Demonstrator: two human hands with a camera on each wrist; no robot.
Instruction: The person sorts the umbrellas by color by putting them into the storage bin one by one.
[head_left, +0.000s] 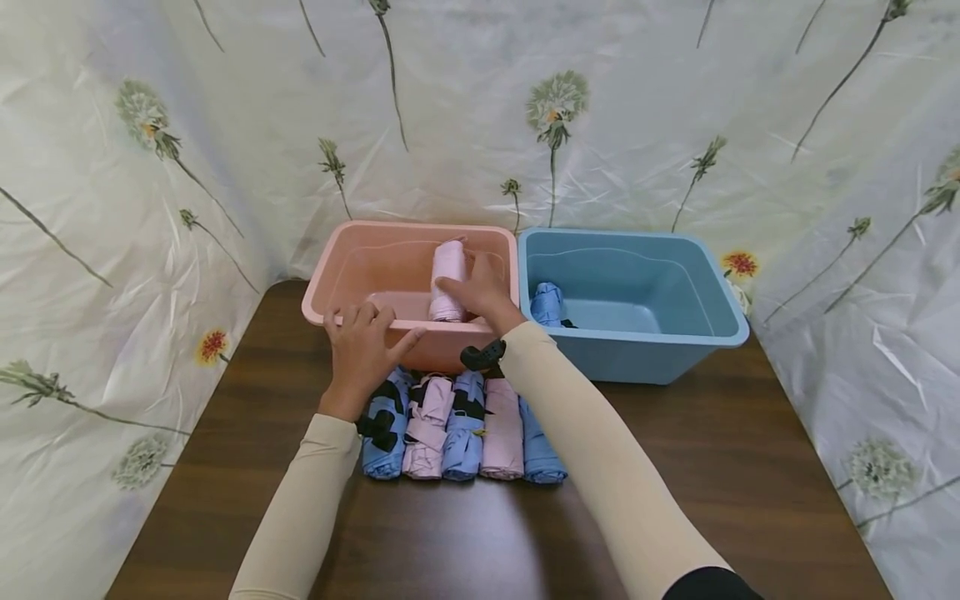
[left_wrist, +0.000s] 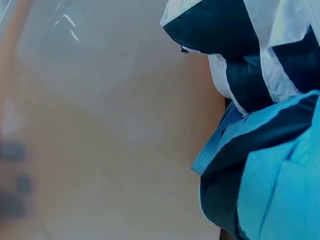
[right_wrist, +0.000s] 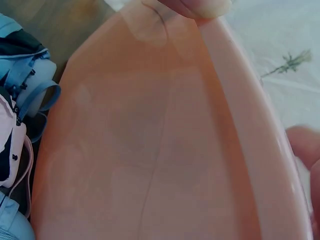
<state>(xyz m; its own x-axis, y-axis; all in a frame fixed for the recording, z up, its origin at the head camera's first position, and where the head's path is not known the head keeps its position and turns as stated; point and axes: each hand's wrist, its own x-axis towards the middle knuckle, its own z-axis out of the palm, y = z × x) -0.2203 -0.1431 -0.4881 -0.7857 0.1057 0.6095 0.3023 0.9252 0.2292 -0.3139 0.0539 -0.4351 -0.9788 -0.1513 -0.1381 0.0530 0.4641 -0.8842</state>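
My right hand [head_left: 483, 287] reaches into the pink bin [head_left: 341, 258] and holds a pink rolled-up fabric bundle [head_left: 449, 275] that stands on end there. Its thumb lies across the roll, with the other fingers on the far right side. At the bin's front rim my left hand [head_left: 362, 350] grips the edge, fingers bent over it and thumb along the outside. In the right wrist view a fingertip [right_wrist: 205, 6] touches the rim. Below both hands, blue rolls [head_left: 462, 450] and pink rolls [head_left: 502, 442] with dark bands lie side by side; forearms partly cover the outer ones.
A blue bin [head_left: 637, 335] stands against the pink one on the right, with a blue roll [head_left: 547, 304] in its left end. Both rest on a dark wooden table [head_left: 675, 500]. A flower-printed sheet [head_left: 450, 108] hangs behind and along both sides.
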